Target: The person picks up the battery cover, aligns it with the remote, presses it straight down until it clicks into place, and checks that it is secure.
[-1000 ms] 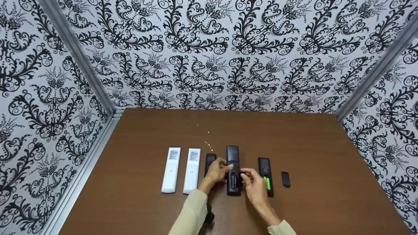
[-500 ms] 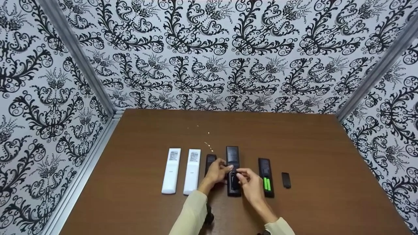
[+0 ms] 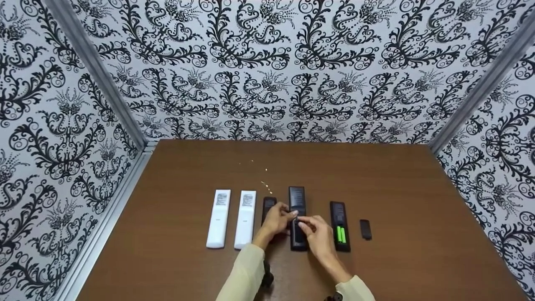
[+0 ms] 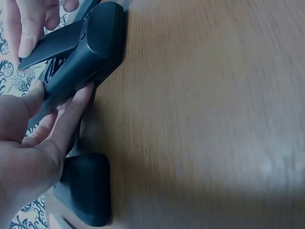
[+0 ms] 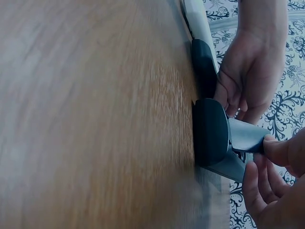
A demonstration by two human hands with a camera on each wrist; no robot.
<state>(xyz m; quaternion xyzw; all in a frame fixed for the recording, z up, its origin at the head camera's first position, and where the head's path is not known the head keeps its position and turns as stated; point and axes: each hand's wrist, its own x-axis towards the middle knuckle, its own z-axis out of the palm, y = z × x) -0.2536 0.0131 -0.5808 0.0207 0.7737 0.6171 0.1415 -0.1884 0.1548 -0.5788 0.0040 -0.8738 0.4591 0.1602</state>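
Note:
A large black remote control (image 3: 297, 196) lies back up on the table, and my left hand (image 3: 276, 219) grips its left side, thumb on top. My right hand (image 3: 321, 238) pinches the far end of a black battery cover (image 4: 55, 43). In both wrist views that cover is tilted, its near end touching the remote's near end and its far end raised over the battery compartment. Some dark metal contacts show under it in the left wrist view. Right of this, a smaller black remote (image 3: 338, 211) lies with its compartment uncovered and green batteries (image 3: 341, 235) inside.
Two white remotes (image 3: 218, 225) lie side by side at the left. Another small black remote (image 3: 269, 202) sits partly under my left hand. A loose black battery cover (image 3: 365, 229) lies at the right. Patterned walls (image 3: 267, 96) border the brown table (image 3: 376, 175).
My right hand has moved left from beside the large remote to over it, bringing the cover across its battery compartment. My left hand stays in place on the remote.

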